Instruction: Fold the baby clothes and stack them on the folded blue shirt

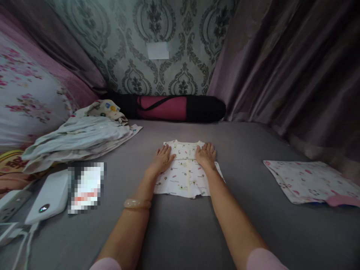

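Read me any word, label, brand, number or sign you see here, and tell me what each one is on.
Nothing reads clearly enough to quote.
White printed garment: tiny lettering, too small.
Yellow item: dark lettering, too blurred.
White device: small lit display, unreadable.
Pixelated item: any text is obscured.

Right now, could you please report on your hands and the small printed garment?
Left hand, right hand: both palm-down on printed garment. Garment lies on grey sheet. Clothes pile sits apart, to the left, not in the way.
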### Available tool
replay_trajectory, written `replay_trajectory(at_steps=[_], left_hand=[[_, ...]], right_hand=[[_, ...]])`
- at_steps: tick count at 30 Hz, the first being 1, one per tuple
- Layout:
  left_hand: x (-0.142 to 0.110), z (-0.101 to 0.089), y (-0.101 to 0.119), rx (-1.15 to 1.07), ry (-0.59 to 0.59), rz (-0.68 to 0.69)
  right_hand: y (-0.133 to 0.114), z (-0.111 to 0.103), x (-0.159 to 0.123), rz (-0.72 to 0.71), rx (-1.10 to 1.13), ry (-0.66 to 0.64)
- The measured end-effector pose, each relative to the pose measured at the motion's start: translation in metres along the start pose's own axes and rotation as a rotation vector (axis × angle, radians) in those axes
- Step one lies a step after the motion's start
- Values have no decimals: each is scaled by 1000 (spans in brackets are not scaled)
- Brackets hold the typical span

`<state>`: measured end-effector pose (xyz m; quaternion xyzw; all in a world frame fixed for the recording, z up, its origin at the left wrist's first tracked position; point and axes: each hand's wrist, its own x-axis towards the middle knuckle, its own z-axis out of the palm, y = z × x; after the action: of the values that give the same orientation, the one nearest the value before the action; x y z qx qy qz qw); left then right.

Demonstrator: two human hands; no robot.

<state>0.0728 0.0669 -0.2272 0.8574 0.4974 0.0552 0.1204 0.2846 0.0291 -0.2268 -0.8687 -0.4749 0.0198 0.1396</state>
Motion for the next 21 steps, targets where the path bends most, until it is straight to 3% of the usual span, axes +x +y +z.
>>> replay_trajectory(at_steps=[4, 8, 11, 16, 21], left_hand=[[2, 2, -2, 6, 16, 6], [-1, -7, 0, 5, -16, -29], [-16, -16, 3, 36, -16, 12], [-65, -12, 21, 84, -61, 291], [-93, 3, 40, 97, -91, 320]], right_hand=[[-2, -11, 1, 15, 26, -70], [3, -41, -1, -46, 98, -209], [15, -60, -21, -255, 61, -227], [45, -62, -84, -688, 19, -324], [57, -50, -115, -765, 1, -315]])
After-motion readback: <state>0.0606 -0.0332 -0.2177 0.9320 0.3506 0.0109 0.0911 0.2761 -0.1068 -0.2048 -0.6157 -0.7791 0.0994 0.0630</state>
